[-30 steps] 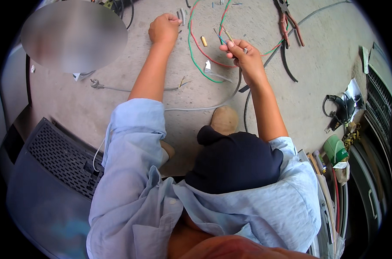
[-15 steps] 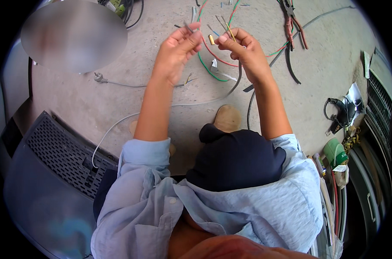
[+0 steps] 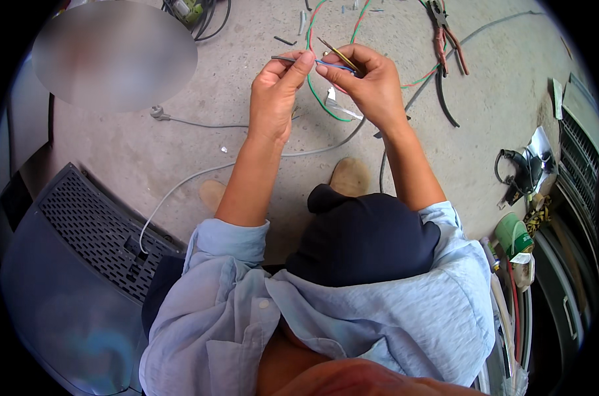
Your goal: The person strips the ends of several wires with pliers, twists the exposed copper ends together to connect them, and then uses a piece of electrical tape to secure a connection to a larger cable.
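Observation:
My left hand (image 3: 273, 99) pinches a short dark thin tube (image 3: 281, 59) between thumb and fingertips. Close beside it, my right hand (image 3: 375, 86) grips the stripped end of a grey cable (image 3: 319, 151). From those fingers a blue wire (image 3: 334, 65) points left toward the tube, and a yellowish wire (image 3: 342, 55) with a dark tip slants up and away. Whether the blue wire's end sits inside the tube, I cannot tell, since my left thumb covers the spot. The cable runs back across the floor to a dark perforated panel (image 3: 95, 224) at the left.
Red and green wires (image 3: 326, 109) curl on the concrete beyond my hands. Pliers (image 3: 439, 26) lie at the far right. A grey cord with a plug (image 3: 159, 113) rests to the left. At the right stand a green container (image 3: 513, 234) and a black tool (image 3: 525, 173).
My left hand has moved right, bringing the dark tube up to the blue wire. The wires in my right hand have turned, with the blue one now pointing left.

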`<state>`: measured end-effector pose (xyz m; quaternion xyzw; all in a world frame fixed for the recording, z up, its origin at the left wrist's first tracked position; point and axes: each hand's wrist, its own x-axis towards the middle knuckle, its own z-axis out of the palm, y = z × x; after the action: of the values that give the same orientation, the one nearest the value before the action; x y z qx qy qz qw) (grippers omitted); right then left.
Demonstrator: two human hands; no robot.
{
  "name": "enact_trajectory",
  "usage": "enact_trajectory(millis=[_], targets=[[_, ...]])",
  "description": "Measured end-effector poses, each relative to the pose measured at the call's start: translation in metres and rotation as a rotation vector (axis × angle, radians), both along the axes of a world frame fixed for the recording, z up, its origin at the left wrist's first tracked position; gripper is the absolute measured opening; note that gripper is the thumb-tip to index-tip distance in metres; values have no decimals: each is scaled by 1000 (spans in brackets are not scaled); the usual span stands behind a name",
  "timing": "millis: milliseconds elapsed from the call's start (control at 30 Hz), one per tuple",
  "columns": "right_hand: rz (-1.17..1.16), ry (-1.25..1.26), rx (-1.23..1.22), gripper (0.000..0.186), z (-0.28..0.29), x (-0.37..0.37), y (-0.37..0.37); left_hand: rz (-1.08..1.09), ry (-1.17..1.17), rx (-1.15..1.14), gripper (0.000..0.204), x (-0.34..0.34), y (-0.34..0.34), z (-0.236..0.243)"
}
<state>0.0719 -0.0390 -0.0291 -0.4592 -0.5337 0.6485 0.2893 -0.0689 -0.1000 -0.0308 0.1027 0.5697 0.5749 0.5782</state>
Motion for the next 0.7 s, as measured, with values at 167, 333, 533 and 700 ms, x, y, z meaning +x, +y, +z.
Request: enact_trajectory(millis=[167, 333, 533, 700], targets=[[-68, 22, 97, 16, -12, 2, -5, 32, -97, -28, 26, 3, -3, -1], [-54, -104, 245, 18, -2, 4, -6, 38, -128, 14, 24, 6, -4, 1], [-16, -89, 138, 22, -6, 9, -7, 18, -137, 47, 22, 7, -5, -3], [-11, 99, -153, 25, -4, 9, -6, 28, -164, 82, 21, 8, -6, -2]])
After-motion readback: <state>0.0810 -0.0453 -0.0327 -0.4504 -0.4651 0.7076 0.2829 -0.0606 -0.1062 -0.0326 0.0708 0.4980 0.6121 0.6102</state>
